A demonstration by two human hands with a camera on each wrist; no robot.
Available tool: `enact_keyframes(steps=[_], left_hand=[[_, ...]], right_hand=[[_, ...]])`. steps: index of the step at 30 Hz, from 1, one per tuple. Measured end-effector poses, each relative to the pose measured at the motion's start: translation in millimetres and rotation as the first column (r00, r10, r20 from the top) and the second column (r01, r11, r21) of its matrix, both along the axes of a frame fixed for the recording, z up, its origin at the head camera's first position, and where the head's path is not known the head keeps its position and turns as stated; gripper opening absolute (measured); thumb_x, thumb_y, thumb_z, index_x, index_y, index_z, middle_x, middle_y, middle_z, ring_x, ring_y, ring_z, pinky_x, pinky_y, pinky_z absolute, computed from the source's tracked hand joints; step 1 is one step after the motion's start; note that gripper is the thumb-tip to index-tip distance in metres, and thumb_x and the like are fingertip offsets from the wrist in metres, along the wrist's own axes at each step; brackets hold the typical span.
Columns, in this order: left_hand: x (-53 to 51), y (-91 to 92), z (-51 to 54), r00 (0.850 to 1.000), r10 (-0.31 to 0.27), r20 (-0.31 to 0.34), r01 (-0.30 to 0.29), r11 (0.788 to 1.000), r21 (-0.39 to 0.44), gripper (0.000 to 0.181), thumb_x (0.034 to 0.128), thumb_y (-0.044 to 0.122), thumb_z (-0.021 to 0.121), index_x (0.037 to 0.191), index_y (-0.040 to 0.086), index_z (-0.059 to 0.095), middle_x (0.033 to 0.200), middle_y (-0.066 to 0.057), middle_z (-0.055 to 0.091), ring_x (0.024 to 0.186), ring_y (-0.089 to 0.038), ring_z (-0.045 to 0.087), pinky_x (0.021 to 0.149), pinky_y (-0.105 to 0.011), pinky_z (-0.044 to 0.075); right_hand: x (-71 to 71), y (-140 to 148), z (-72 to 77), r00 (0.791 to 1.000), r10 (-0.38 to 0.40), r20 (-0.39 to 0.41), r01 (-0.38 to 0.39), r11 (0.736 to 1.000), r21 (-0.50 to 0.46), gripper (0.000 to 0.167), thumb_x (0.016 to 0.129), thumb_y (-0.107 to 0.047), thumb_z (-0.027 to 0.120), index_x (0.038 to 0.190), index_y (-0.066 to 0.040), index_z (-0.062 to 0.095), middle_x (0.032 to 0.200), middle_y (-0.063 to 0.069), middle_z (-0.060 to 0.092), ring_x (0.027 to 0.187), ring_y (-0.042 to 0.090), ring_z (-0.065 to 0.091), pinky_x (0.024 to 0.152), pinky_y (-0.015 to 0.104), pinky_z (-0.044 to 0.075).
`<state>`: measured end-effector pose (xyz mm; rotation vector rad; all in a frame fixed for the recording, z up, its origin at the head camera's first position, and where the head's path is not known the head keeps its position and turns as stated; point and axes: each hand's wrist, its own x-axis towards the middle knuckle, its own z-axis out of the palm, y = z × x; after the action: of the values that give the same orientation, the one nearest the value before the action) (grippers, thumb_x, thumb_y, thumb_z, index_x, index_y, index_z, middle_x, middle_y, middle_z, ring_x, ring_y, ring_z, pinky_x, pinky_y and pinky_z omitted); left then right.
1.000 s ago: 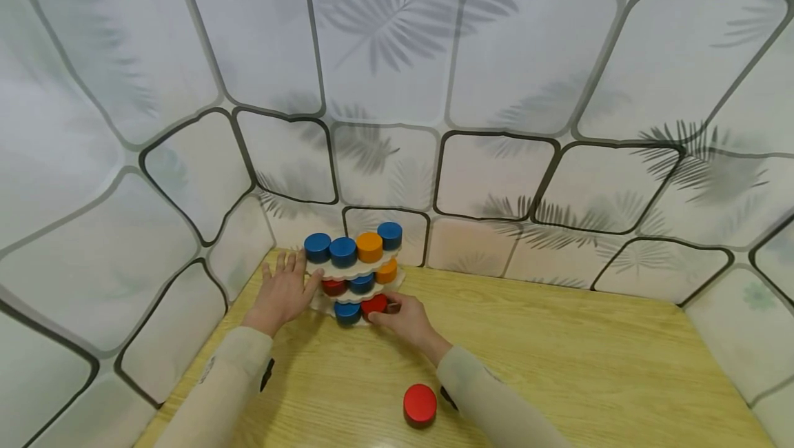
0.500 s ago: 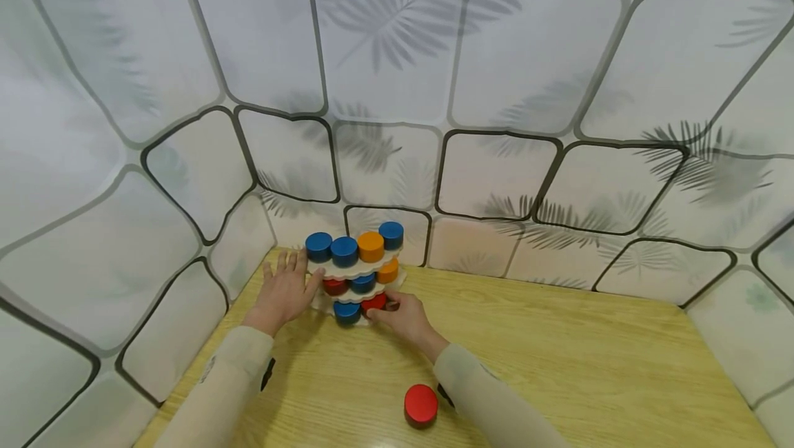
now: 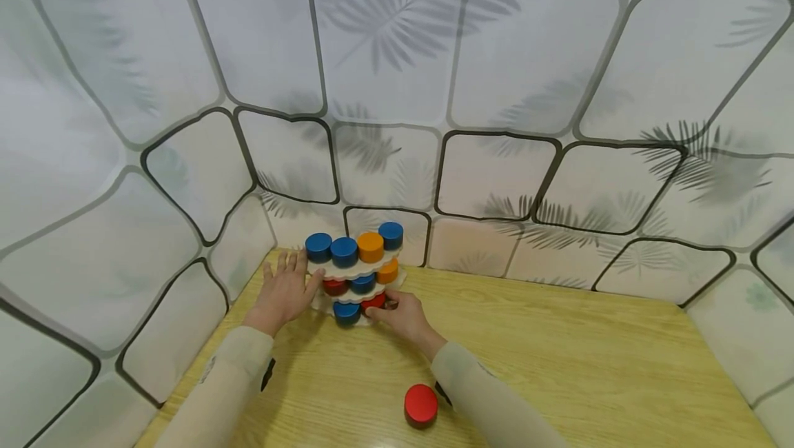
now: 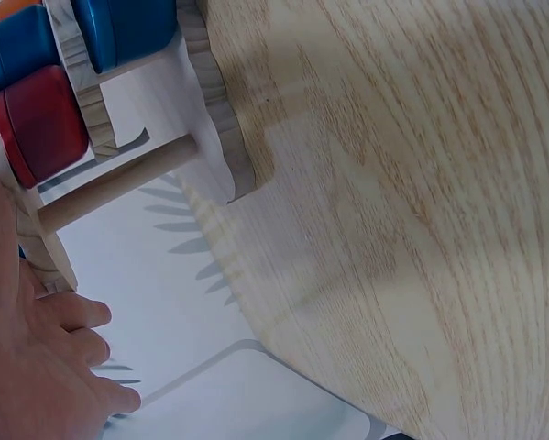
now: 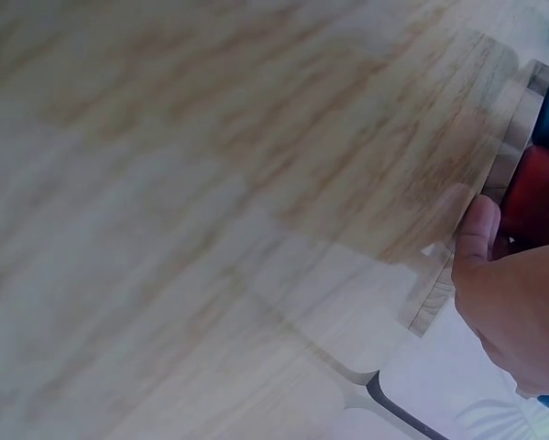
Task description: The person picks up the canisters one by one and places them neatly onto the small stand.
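A wooden tiered stand (image 3: 360,271) with wavy-edged tiers holds round blocks. On its top tier are blue blocks (image 3: 344,252) and an orange block (image 3: 370,247); red, blue and orange blocks sit on the middle tier. My left hand (image 3: 282,296) holds the top tier's left end, thumb in front and the other fingers spread beside it. At the bottom tier my right hand (image 3: 406,320) pinches a red round block (image 3: 373,302), just right of a blue block (image 3: 347,313). The right hand covers part of that red block.
Another red round block (image 3: 420,405) lies on the wood-grain table (image 3: 558,365), near my right sleeve. Patterned wall covering (image 3: 496,176) rises behind the table and along both sides. The stand is close to the back left corner.
My right hand has shifted slightly left, and the red block in it sits a little deeper in the bottom tier. The left hand stays in place.
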<state>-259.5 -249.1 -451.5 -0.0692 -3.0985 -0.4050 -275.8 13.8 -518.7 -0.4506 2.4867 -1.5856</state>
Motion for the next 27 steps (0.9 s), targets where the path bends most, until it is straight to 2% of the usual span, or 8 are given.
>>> enact_keyframes(steps=[12, 19, 22, 27], left_hand=[[-0.3, -0.8, -1.4, 1.0, 0.004, 0.0, -0.004, 1.0, 0.0, 0.081, 0.1136, 0.055, 0.028, 0.166, -0.007, 0.017, 0.169, -0.034, 0.025, 0.158, -0.057, 0.015, 0.123, -0.079, 0.01], [-0.6, -0.9, -1.6, 1.0, 0.001, -0.002, -0.001, 1.0, -0.005, 0.081, 0.1136, 0.055, 0.028, 0.166, -0.007, 0.018, 0.169, -0.034, 0.026, 0.158, -0.057, 0.016, 0.123, -0.078, 0.011], [-0.7, -0.8, -1.8, 1.0, 0.003, 0.0, -0.003, 1.0, -0.006, 0.082, 0.1136, 0.055, 0.028, 0.166, -0.007, 0.018, 0.169, -0.034, 0.026, 0.158, -0.057, 0.016, 0.123, -0.078, 0.012], [-0.7, -0.9, -1.8, 1.0, 0.001, -0.003, -0.001, 1.0, -0.005, 0.082, 0.1136, 0.055, 0.027, 0.166, -0.007, 0.017, 0.168, -0.034, 0.026, 0.158, -0.057, 0.016, 0.123, -0.078, 0.012]], right_hand=[[-2.3, -2.0, -1.2, 1.0, -0.011, 0.004, 0.011, 1.0, -0.018, 0.037, 0.093, -0.021, 0.082, 0.125, -0.004, 0.075, 0.107, 0.012, 0.078, 0.084, 0.012, 0.061, 0.074, 0.024, 0.053], [-0.8, -1.5, 1.0, 1.0, -0.008, 0.009, 0.008, 1.0, -0.021, 0.038, 0.093, -0.02, 0.083, 0.126, -0.003, 0.075, 0.109, 0.013, 0.078, 0.082, 0.012, 0.06, 0.07, 0.022, 0.051], [-0.3, 0.3, 0.7, 1.0, -0.006, 0.015, 0.006, 1.0, -0.018, 0.041, 0.092, -0.021, 0.084, 0.127, -0.003, 0.074, 0.112, 0.015, 0.078, 0.083, 0.014, 0.063, 0.069, 0.021, 0.052], [0.9, 7.4, -1.0, 1.0, -0.011, 0.022, 0.011, 1.0, -0.019, 0.055, 0.091, -0.02, 0.085, 0.138, 0.0, 0.068, 0.129, 0.018, 0.074, 0.093, 0.02, 0.072, 0.076, 0.023, 0.058]])
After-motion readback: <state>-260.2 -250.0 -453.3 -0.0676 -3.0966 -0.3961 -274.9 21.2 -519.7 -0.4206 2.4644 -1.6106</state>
